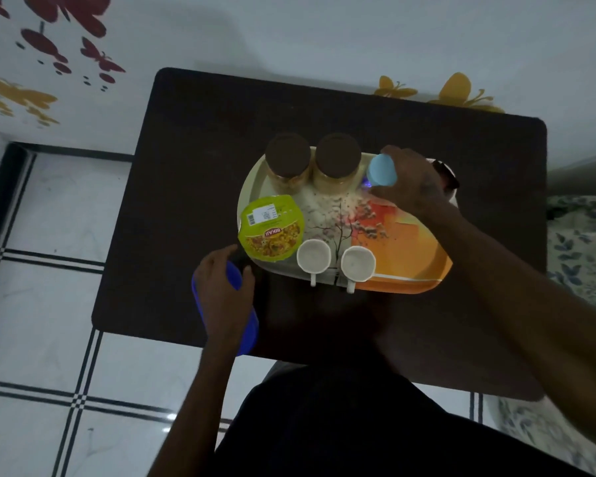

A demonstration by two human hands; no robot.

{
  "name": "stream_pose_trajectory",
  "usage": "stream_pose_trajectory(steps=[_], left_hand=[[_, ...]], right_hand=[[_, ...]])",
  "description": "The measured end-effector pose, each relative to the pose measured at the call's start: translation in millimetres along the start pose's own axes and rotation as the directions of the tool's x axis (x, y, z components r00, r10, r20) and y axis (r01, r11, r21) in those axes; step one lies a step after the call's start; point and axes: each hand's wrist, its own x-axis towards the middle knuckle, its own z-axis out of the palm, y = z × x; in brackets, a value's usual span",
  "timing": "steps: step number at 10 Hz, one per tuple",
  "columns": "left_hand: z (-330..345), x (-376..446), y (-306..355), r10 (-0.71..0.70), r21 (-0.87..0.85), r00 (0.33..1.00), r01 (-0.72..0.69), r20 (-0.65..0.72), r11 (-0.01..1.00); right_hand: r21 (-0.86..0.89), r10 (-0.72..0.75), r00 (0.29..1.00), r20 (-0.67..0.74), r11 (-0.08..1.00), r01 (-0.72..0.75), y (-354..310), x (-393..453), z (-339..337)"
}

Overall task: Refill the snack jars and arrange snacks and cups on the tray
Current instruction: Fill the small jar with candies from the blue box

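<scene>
Floor [49,235] at far left: white tiles with dark lines. A white wall [289,36] with red and yellow butterfly stickers is seen behind. One dark tabletop [186,166] with rounded corners; its left half is bare, and a bare strip is left along the near edge.

Left hand [221,290]: the grip is curled round one dark blue item [246,333], possibly a lid or plate, held at the tabletop's near-left edge, just beside the tray.

One tray [410,256], cream and orange with a tree print, is set at tabletop centre. Counted on it: one green snack packet [270,230] at the left rim; two jars, left jar [288,163] and right jar [338,163], both brown-lidded, side by side at the far rim; two white cups, left cup [313,258] and right cup [358,264], at the near rim, handles overhanging it. The tray's right half is open.

Right hand [417,182]: the grip is clamped on one light blue cup [381,170], tilted, held just right of the jars over the tray's far-right corner.

Floral fabric [582,242] is seen at far right.
</scene>
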Motion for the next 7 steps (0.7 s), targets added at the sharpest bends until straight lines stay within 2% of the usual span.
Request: stream_pose_trajectory(steps=[1,2,3,7], left_hand=[[-5.6,-5.8,-26.2,-0.124,0.103,0.991,0.119,0.041,0.988],[-6.3,-10.2,-35.8,-0.195,0.136,0.978,0.185,0.069,0.973],[-4.7,-12.3,-35.3,-0.232,0.067,0.964,0.224,0.127,0.972],[-1.2,-9.7,-32.9,-0.189,0.054,0.969,0.182,0.162,0.982]], right_hand=[[-0.019,0.007,1.0,0.009,1.0,-0.007,0.6,9.9,4.1],[-0.028,-0.003,1.0,0.026,1.0,0.004,2.0,17.7,5.1],[-0.012,-0.01,1.0,0.021,1.0,0.01,3.3,20.6,4.8],[-0.039,-0.003,0.998,0.059,0.999,0.006,4.2,25.8,5.6]])
